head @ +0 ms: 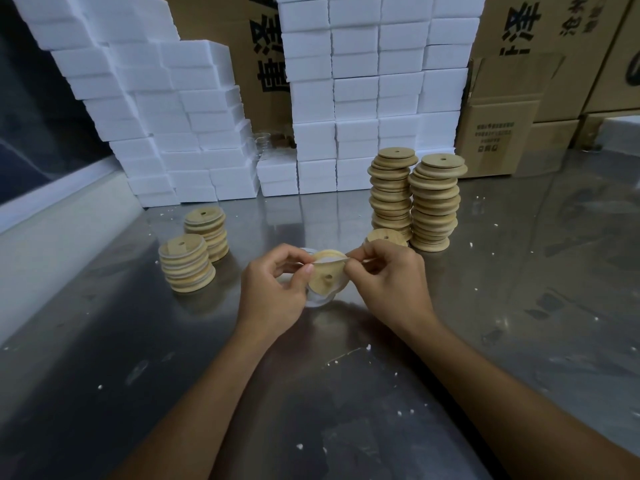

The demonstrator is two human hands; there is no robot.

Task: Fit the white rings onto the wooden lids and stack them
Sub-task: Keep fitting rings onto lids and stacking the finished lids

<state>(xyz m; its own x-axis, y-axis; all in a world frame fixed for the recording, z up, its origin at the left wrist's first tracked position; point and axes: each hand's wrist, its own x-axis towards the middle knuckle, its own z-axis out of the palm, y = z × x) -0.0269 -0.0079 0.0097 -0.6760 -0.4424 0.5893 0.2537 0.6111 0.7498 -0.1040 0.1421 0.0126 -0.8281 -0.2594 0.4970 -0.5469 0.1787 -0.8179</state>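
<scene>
Both hands are up over the steel table (pixel 519 271), and there is one wooden lid (pixel 323 280) between them, tilted so its stepped underside and small centre hole face the camera. The left hand (pixel 273 292) grips the lid's left edge, fingers curled round it, thumb laid across the face. The right hand (pixel 384 275) pinches the white ring (pixel 329 259) at the lid's top edge, fingers drawn in tight on the thin band. The ring reads as a soft, translucent loop, stretched over part of the rim; I judge it half seated, not yet all the way round.

How far along? On the left stand two short stacks (pixel 194 252) of lids, each lid showing a pale band at its step, so those look finished. On the right stand two tall stacks (pixel 414 199) of bare wood, smooth, pale tan, round-edged discs with a raised step, stacked unevenly. That looks like the waiting supply, and it is far bigger than the done pile. One loose lid (pixel 387 237) lies flat at the foot of the tall stacks, just behind the right hand. So, early going by my reckoning.

Under the held lid something pale and glossy rests on the table; I cannot tell what it is. The tabletop is brushed metal, scuffed and dotted with white crumbs. Behind, walls of white foam blocks (pixel 363 98) and brown cardboard cartons (pixel 512 109).
</scene>
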